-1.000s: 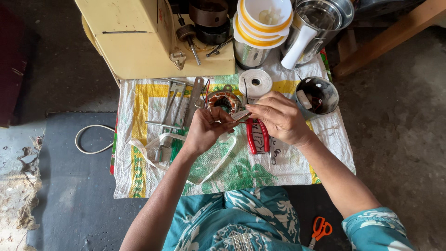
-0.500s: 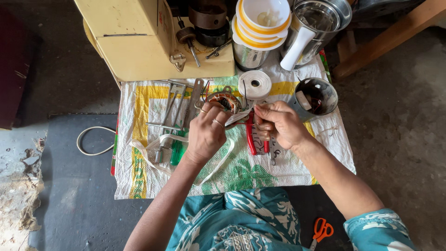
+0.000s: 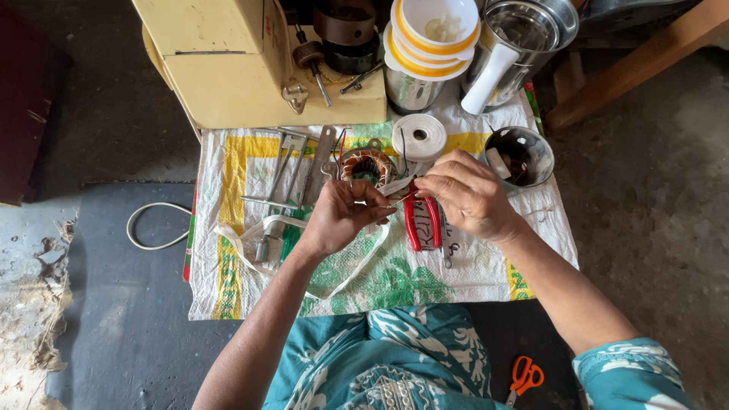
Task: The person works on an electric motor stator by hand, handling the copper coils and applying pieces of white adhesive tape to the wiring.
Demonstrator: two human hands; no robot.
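Head view: pliers [image 3: 422,220] beneath hands.

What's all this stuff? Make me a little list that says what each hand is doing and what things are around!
left hand: pinches a strip of white tape
right hand: pinches the same strip from the other side
under the hands: copper-wound motor coil, red-handled pliers
mat: woven sack, white, yellow and green
left of the hands: metal tools
above the hands: white tape roll, small steel cup
far edge: cream machine body, steel jars
floor: orange scissors
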